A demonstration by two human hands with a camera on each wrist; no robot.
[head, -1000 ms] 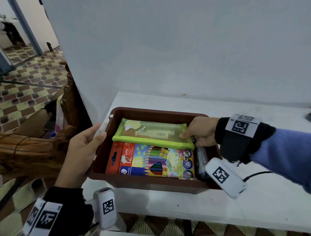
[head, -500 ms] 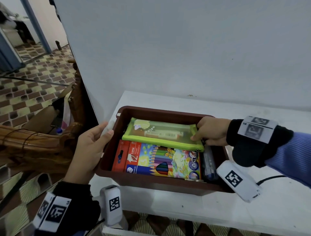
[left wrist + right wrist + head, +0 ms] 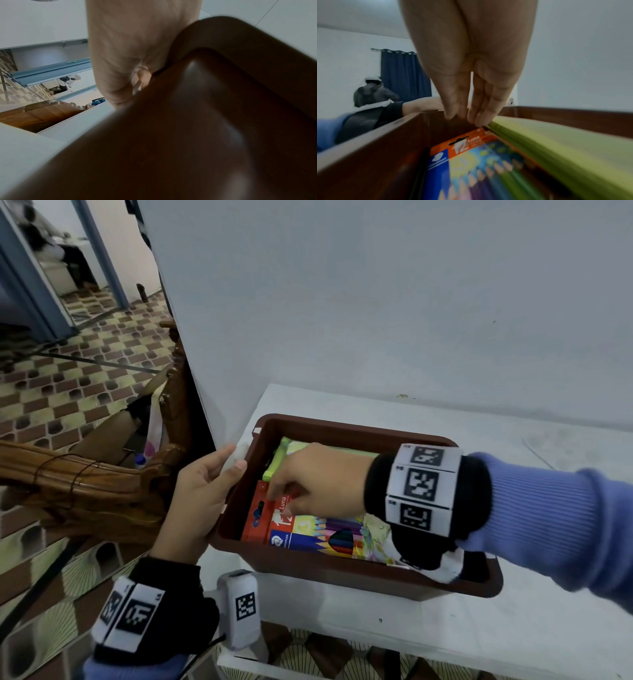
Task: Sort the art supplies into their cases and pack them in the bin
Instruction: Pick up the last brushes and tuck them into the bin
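Observation:
A brown bin stands at the white table's left end. Inside it, a colourful box of coloured pencils lies along the near side and a green zip pouch along the far side. My right hand reaches across the bin and covers most of the pouch. In the right wrist view its straight fingertips touch the far corner of the pencil box, beside the pouch. My left hand lies flat against the bin's left outer wall, which fills the left wrist view.
The table runs on to the right of the bin, with a grey wall close behind. Carved wooden furniture stands just left of the table, over a tiled floor. My right wrist camera hangs over the bin's right end.
My right hand has let go of the pouch's right end and crossed over the bin to its left end. The left hand stays on the bin's wall.

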